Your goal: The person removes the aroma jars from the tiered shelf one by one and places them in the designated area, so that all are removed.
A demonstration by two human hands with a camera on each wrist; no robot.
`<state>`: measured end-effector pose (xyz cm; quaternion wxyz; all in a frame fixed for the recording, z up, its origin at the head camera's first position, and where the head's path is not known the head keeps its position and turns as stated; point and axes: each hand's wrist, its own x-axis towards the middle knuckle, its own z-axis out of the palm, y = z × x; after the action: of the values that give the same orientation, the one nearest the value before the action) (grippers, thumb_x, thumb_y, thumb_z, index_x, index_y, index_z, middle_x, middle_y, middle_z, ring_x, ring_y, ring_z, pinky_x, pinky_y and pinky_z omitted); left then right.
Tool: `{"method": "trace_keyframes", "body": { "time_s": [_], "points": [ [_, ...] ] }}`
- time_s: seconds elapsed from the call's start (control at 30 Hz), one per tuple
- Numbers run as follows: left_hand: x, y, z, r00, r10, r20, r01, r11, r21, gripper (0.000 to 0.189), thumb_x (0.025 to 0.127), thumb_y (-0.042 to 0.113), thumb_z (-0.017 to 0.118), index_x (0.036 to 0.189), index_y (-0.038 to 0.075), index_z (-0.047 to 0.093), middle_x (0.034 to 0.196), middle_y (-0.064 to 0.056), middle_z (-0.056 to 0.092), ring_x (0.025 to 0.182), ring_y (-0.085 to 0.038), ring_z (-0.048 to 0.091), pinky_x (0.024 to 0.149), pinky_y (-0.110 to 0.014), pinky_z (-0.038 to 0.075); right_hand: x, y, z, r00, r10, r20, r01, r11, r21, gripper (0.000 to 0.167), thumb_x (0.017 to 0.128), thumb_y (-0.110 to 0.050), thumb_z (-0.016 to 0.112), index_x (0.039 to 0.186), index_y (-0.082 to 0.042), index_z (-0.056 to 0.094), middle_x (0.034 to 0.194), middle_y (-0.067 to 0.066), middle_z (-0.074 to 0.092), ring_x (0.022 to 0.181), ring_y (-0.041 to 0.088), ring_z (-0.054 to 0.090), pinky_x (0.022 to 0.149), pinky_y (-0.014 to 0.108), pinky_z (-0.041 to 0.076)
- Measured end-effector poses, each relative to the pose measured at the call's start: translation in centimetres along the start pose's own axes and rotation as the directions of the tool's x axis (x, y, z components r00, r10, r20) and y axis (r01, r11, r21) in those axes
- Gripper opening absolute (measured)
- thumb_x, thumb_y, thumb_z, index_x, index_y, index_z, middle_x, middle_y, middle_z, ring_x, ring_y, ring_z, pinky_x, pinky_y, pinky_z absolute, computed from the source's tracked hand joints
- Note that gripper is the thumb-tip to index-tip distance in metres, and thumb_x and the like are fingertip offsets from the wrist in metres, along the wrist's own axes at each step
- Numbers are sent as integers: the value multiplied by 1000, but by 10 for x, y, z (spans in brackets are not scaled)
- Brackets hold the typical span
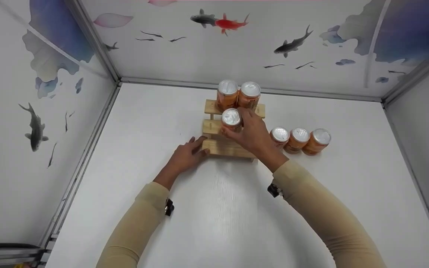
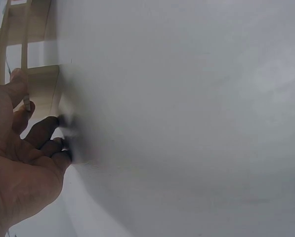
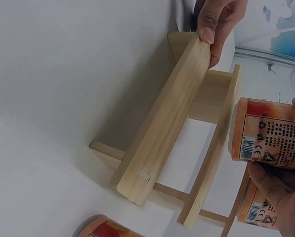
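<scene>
My right hand [image 1: 253,132] grips an orange can [image 1: 231,118] with a silver lid, upright at the middle step of a three-step wooden rack [image 1: 227,147]. In the right wrist view, the label on this can [image 3: 271,131] shows a barcode and small print, its base close to the middle board. My left hand [image 1: 186,156] pinches the left end of the lowest step, thumb on one side and a finger on the other, as the right wrist view shows. Two more orange cans, a left one [image 1: 227,97] and a right one [image 1: 250,97], stand side by side on the top step.
Three orange cans stand in a row on the white table [image 1: 214,223] to the right of the rack, the outermost can [image 1: 315,143] farthest right. Behind the rack rises a white wall panel [image 1: 184,59] with painted fish; similar panels flank the table.
</scene>
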<state>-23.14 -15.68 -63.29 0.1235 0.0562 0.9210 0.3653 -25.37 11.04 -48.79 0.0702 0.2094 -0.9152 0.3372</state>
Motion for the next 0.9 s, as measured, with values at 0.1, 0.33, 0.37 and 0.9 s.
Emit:
{"method": "trace_keyframes", "body": {
  "time_s": [0.1, 0.33, 0.37, 0.9],
  "points": [
    [-8, 12, -8, 1000, -8, 8, 8, 1000, -15, 83, 102, 82, 52, 170, 35, 46, 176, -27, 37, 161, -55, 39, 129, -71, 34, -3, 1, -3, 1000, -14, -10, 14, 1000, -8, 69, 94, -40, 91, 142, 0, 61, 130, 22, 70, 112, 38, 72, 92, 56, 61],
    [5, -7, 2, 1000, 21, -2, -21, 1000, 6, 92, 95, 95, 45, 170, 42, 44, 176, -24, 37, 161, -51, 41, 129, -67, 36, -9, 10, -7, 998, -55, -42, 55, 998, -2, 69, 93, -41, 91, 141, -1, 62, 127, 22, 71, 108, 39, 74, 88, 54, 63],
    [6, -10, 4, 1000, 31, -5, -31, 999, 15, 94, 94, 97, 43, 170, 42, 43, 175, -25, 37, 160, -51, 42, 129, -67, 37, -10, 12, -8, 997, -59, -42, 59, 998, 0, 69, 93, -40, 91, 141, 0, 62, 127, 23, 71, 107, 39, 74, 88, 53, 64],
    [-2, 6, -1, 1000, 14, -14, -14, 1000, -23, 93, 96, 91, 51, 170, 34, 46, 174, -27, 39, 158, -55, 42, 127, -70, 38, -21, 29, -29, 998, -17, -62, 16, 1000, -6, 75, 92, -41, 93, 145, 2, 62, 130, 24, 71, 107, 37, 75, 86, 49, 66]
  ]
}}
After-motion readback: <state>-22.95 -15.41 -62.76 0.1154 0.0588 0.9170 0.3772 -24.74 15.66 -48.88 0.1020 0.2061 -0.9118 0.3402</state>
